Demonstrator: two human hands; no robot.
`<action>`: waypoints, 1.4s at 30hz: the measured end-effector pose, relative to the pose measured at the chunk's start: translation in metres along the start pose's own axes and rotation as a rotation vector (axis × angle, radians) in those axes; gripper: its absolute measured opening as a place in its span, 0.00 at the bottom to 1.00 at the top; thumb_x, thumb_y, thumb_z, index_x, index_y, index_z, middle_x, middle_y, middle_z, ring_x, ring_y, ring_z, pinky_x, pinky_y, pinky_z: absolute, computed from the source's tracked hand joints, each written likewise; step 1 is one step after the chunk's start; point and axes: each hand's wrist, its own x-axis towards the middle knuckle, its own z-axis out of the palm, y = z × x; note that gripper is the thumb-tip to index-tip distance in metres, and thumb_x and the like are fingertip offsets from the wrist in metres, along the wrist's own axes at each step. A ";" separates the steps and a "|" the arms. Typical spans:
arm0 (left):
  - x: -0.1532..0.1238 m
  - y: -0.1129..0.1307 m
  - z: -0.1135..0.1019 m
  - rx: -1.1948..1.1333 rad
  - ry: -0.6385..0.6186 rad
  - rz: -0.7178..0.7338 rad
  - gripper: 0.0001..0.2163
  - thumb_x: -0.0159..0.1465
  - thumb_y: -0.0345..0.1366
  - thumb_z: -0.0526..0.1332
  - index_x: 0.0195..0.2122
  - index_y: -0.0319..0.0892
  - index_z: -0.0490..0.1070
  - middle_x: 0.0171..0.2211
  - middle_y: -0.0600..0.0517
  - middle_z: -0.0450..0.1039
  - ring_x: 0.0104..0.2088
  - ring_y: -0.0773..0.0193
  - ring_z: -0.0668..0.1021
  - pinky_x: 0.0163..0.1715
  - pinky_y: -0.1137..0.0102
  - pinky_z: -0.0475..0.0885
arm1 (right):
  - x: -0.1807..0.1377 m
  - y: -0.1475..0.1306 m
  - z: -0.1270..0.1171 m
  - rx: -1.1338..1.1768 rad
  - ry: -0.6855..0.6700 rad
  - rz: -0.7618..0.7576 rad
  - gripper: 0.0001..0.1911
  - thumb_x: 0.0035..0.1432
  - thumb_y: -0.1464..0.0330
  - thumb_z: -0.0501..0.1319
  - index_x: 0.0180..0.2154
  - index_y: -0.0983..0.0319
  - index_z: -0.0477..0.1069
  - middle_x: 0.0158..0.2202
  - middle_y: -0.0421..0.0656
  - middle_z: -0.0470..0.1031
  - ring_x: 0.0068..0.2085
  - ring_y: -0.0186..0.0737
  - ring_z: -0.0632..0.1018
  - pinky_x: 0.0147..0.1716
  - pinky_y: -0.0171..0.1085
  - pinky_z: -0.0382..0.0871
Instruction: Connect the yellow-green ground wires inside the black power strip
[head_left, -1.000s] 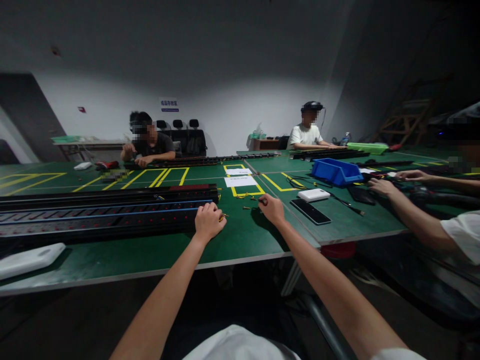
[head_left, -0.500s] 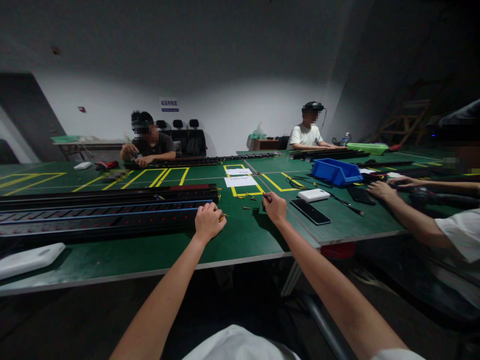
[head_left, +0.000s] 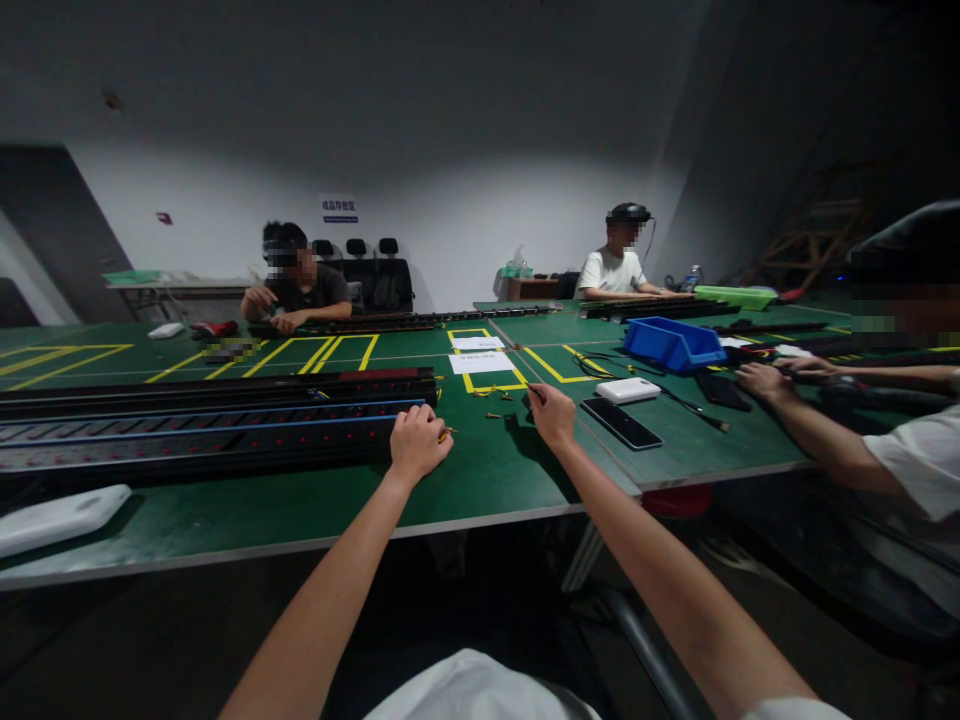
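My left hand (head_left: 418,445) is closed at the right end of a long black rail (head_left: 322,437) with a blue strip and red dots. Small brass-coloured pieces (head_left: 447,434) stick out from its fingertips; their exact kind is too small to make out. Raised a little above the green table, my right hand (head_left: 553,415) pinches a small dark piece (head_left: 537,394). Between the two hands lie several small brass-coloured pieces (head_left: 493,415), some loose near the yellow tape. The palms of both hands are hidden.
Right of my right hand lie a phone (head_left: 622,423), a white power bank (head_left: 628,390), cables and a blue bin (head_left: 673,344). A co-worker's hand (head_left: 769,383) is farther right. Paper sheets (head_left: 480,362) lie ahead. Another white device (head_left: 64,519) rests near the left front edge.
My right hand has shifted very slightly to the right, still pinching the dark piece. My left hand stays in place. The co-worker at the right has moved slightly.
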 end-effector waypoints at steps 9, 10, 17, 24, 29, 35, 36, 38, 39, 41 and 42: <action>0.000 0.000 -0.001 0.004 -0.005 -0.002 0.10 0.64 0.41 0.60 0.30 0.43 0.78 0.37 0.45 0.71 0.41 0.53 0.71 0.39 0.58 0.62 | 0.000 -0.001 -0.003 0.004 -0.018 -0.015 0.18 0.67 0.63 0.54 0.47 0.62 0.80 0.45 0.51 0.83 0.42 0.49 0.81 0.44 0.42 0.70; 0.000 0.001 -0.001 0.003 -0.006 -0.003 0.10 0.64 0.41 0.60 0.30 0.43 0.78 0.37 0.45 0.71 0.41 0.53 0.71 0.39 0.58 0.63 | 0.000 -0.001 -0.003 0.003 -0.019 -0.014 0.18 0.67 0.63 0.54 0.47 0.62 0.80 0.45 0.51 0.83 0.42 0.49 0.81 0.44 0.42 0.71; 0.000 0.001 -0.002 -0.005 -0.008 -0.008 0.10 0.64 0.40 0.60 0.31 0.44 0.79 0.37 0.45 0.71 0.41 0.54 0.71 0.39 0.58 0.63 | 0.000 -0.002 -0.003 -0.011 -0.020 -0.005 0.19 0.67 0.63 0.54 0.47 0.62 0.81 0.43 0.51 0.83 0.41 0.49 0.80 0.44 0.42 0.71; 0.000 0.001 -0.001 -0.010 -0.007 -0.009 0.10 0.64 0.40 0.60 0.31 0.43 0.79 0.37 0.45 0.71 0.41 0.53 0.71 0.39 0.58 0.63 | 0.000 -0.004 -0.003 -0.016 -0.018 -0.014 0.19 0.67 0.63 0.54 0.46 0.63 0.81 0.43 0.52 0.83 0.42 0.49 0.81 0.45 0.42 0.70; 0.000 0.001 -0.001 -0.015 -0.008 -0.010 0.10 0.64 0.40 0.60 0.30 0.43 0.78 0.37 0.45 0.71 0.41 0.53 0.71 0.39 0.58 0.63 | 0.000 -0.006 -0.003 -0.022 -0.009 -0.002 0.17 0.66 0.64 0.55 0.45 0.62 0.80 0.44 0.51 0.83 0.41 0.49 0.80 0.43 0.42 0.70; 0.000 0.001 -0.002 -0.017 -0.011 -0.005 0.10 0.64 0.40 0.60 0.31 0.43 0.78 0.37 0.46 0.71 0.40 0.54 0.71 0.38 0.58 0.63 | 0.000 -0.008 -0.005 -0.037 -0.004 0.024 0.16 0.64 0.64 0.55 0.44 0.62 0.79 0.39 0.50 0.83 0.36 0.48 0.80 0.37 0.40 0.68; 0.000 0.001 -0.002 -0.017 -0.011 -0.006 0.10 0.64 0.40 0.60 0.31 0.43 0.78 0.37 0.46 0.71 0.40 0.54 0.71 0.38 0.58 0.63 | 0.000 -0.008 -0.005 -0.039 -0.002 0.029 0.16 0.64 0.64 0.55 0.44 0.62 0.79 0.38 0.50 0.83 0.36 0.48 0.80 0.37 0.40 0.68; 0.000 0.001 -0.002 -0.019 -0.012 -0.007 0.10 0.64 0.40 0.60 0.31 0.43 0.79 0.37 0.46 0.71 0.40 0.54 0.71 0.38 0.58 0.63 | -0.001 -0.008 -0.005 -0.043 -0.001 0.037 0.16 0.64 0.63 0.55 0.44 0.61 0.79 0.37 0.50 0.82 0.35 0.48 0.79 0.35 0.40 0.67; 0.000 0.001 -0.003 -0.020 -0.012 -0.007 0.10 0.64 0.40 0.60 0.31 0.43 0.79 0.37 0.46 0.71 0.40 0.54 0.71 0.39 0.58 0.63 | -0.001 -0.008 -0.005 -0.044 -0.002 0.041 0.16 0.64 0.63 0.55 0.44 0.61 0.79 0.37 0.50 0.82 0.35 0.48 0.79 0.35 0.40 0.67; 0.000 0.001 -0.003 -0.022 -0.013 -0.006 0.10 0.64 0.40 0.60 0.31 0.43 0.79 0.36 0.46 0.71 0.40 0.54 0.71 0.38 0.58 0.63 | -0.001 -0.007 -0.005 -0.044 -0.004 0.046 0.16 0.64 0.63 0.55 0.44 0.61 0.79 0.36 0.50 0.82 0.34 0.48 0.79 0.35 0.40 0.67; 0.000 0.001 -0.003 -0.022 -0.013 -0.006 0.10 0.64 0.40 0.60 0.31 0.43 0.79 0.36 0.46 0.71 0.40 0.54 0.71 0.38 0.58 0.63 | -0.001 -0.007 -0.005 -0.043 -0.005 0.047 0.16 0.64 0.62 0.55 0.44 0.62 0.79 0.35 0.50 0.82 0.34 0.48 0.79 0.34 0.39 0.67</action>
